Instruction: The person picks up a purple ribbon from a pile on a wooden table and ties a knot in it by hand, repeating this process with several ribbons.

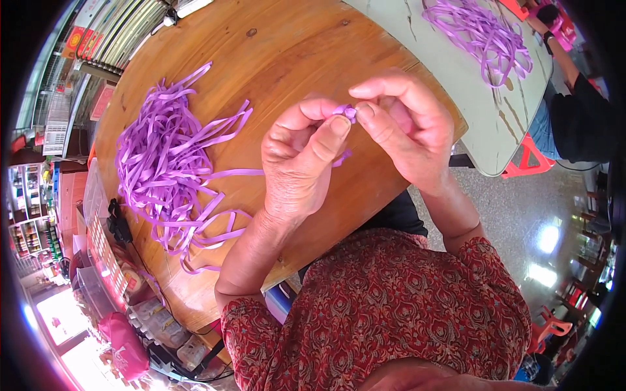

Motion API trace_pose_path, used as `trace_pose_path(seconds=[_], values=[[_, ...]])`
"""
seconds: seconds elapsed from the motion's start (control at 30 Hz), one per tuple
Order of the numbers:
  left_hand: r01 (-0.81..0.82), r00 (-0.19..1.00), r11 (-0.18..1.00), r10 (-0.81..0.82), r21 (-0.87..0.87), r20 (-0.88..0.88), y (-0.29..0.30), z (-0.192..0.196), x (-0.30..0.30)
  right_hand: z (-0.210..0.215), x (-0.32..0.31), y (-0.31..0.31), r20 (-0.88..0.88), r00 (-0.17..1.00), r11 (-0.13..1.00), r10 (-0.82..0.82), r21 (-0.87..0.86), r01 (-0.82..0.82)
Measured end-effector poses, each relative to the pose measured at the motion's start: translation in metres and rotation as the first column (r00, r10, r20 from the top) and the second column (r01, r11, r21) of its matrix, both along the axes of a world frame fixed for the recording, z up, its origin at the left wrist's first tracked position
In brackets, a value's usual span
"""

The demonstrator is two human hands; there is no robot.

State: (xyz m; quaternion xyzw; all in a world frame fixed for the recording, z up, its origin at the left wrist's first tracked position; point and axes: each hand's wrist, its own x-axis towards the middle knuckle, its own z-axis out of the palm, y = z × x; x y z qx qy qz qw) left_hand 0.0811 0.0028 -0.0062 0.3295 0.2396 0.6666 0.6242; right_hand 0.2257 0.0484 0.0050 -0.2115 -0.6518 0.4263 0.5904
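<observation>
My left hand (301, 153) pinches a small folded or knotted bit of purple ribbon (345, 113) between thumb and index finger, above the wooden table. Close against its other side is my right hand (407, 127), the thumb tip at the ribbon and the index finger lifted a little away; the fingers behind are partly hidden. From behind my left hand a flat strand runs left into a big tangled pile of purple ribbon (163, 156). A short ribbon tail (342, 158) shows below the hands.
The wooden table (261, 58) has a curved edge. Beyond it stands a pale marbled table (391, 19) with another heap of purple ribbon (482, 39), where another person's arm (566, 62) reaches in. Red stools (531, 159) stand at right; shelves and a pink bag (124, 345) at left.
</observation>
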Motion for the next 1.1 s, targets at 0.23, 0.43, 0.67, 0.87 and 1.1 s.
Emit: trace_pose_path(seconds=[0.23, 0.43, 0.67, 0.87, 1.1], values=[[-0.035, 0.999, 0.999, 0.035, -0.009, -0.038, 0.001, 0.001, 0.001, -0.001, 0.011, 0.001, 0.122, 0.988, 0.987, 0.096, 0.117, -0.110], [-0.028, 0.994, 0.996, 0.037, 0.090, -0.100, 0.001, -0.002, 0.001, -0.002, 0.013, 0.003, 0.076, 0.991, 0.990, 0.107, 0.081, -0.114], [-0.017, 0.995, 0.998, 0.024, 0.068, -0.101, 0.001, -0.002, 0.001, 0.001, 0.016, 0.008, 0.136, 0.987, 0.988, 0.085, 0.114, -0.101], [-0.028, 0.991, 0.996, 0.038, 0.084, -0.127, 0.004, -0.006, -0.001, 0.002, 0.015, 0.009, 0.155, 0.986, 0.985, 0.066, 0.147, -0.089], [-0.033, 0.997, 0.999, 0.034, 0.005, -0.074, 0.004, -0.009, 0.000, -0.003, 0.014, 0.009, 0.115, 0.988, 0.983, 0.102, 0.141, -0.118]])
